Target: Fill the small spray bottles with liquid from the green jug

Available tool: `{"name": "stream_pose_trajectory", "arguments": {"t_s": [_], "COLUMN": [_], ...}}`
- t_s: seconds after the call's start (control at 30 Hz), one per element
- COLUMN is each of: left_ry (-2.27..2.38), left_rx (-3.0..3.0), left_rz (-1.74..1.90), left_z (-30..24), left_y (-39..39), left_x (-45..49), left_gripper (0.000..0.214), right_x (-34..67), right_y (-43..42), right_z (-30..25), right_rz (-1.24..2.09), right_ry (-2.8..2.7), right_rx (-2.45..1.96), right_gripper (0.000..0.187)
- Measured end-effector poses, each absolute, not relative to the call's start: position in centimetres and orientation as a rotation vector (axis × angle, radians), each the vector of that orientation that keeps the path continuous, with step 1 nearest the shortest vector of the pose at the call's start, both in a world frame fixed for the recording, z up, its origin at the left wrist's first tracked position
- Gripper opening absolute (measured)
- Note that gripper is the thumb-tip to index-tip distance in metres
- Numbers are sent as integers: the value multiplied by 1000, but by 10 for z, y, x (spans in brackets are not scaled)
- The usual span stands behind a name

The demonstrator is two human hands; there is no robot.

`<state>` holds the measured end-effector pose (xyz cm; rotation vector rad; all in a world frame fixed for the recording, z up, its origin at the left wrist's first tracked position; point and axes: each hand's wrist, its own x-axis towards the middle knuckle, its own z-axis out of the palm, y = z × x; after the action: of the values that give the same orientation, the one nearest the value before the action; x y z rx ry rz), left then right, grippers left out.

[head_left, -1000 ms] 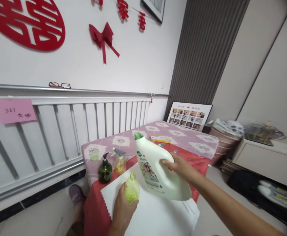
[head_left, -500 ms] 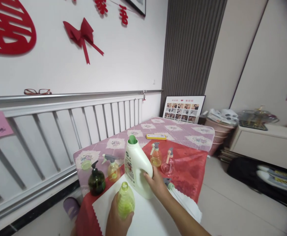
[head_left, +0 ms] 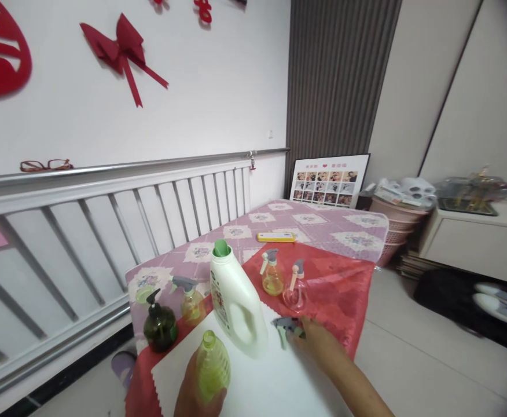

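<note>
My left hand (head_left: 197, 385) is wrapped round a ridged yellow-green spray bottle (head_left: 213, 370), upright with its neck uncapped. Beyond it a large white detergent jug (head_left: 236, 304) stands on the white mat (head_left: 279, 382), its green inner spout showing at the top. My right hand (head_left: 314, 341) is closed on a grey and green spray head (head_left: 286, 329) at the mat's right part; its fingertips are partly hidden. Left of the jug are a dark green pump bottle (head_left: 160, 325) and a yellow spray bottle (head_left: 191, 304). Behind the right hand stand another yellow spray bottle (head_left: 273, 278) and a pink one (head_left: 296, 292).
A red cloth (head_left: 340, 284) lies under the mat on a table with a purple patterned cover (head_left: 353, 220). A yellow box (head_left: 276, 237) and a light green cap (head_left: 144, 294) rest on the cover. A white radiator (head_left: 149, 214) borders the left; pink baskets (head_left: 395, 226) stand at right.
My right hand has let go of the jug's handle and moved right and down to the spray head. The left hand still holds the yellow-green bottle. The view has shifted slightly.
</note>
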<state>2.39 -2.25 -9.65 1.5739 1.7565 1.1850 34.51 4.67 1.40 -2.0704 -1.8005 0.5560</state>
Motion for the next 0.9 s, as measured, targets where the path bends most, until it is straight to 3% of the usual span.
{"name": "stream_pose_trajectory", "arguments": {"t_s": [0.17,0.33,0.5,0.73,0.9], "left_ry": [1814,1782,1765,1769,1838], "left_rx": [1620,1667,1624,1536,1577], "left_rz": [1183,1214,1265,1459,1371], "left_z": [-99,-98,-91,-84,-95], "left_y": [-22,-23,-27,-29,-32], "left_x": [23,24,30,41,38], "left_gripper": [81,88,96,89,95], "right_x": [347,351,348,309,288], "right_y": [51,40,27,23,20], "right_z": [9,37,85,104,105], "right_rz": [606,684,1064,1423,1506], "right_ry": [-1847,-1818,-1367,-1315,-1222], "right_rx": [-1997,-1768,-1294,-883,-833], "right_gripper": [3,25,44,38,37]}}
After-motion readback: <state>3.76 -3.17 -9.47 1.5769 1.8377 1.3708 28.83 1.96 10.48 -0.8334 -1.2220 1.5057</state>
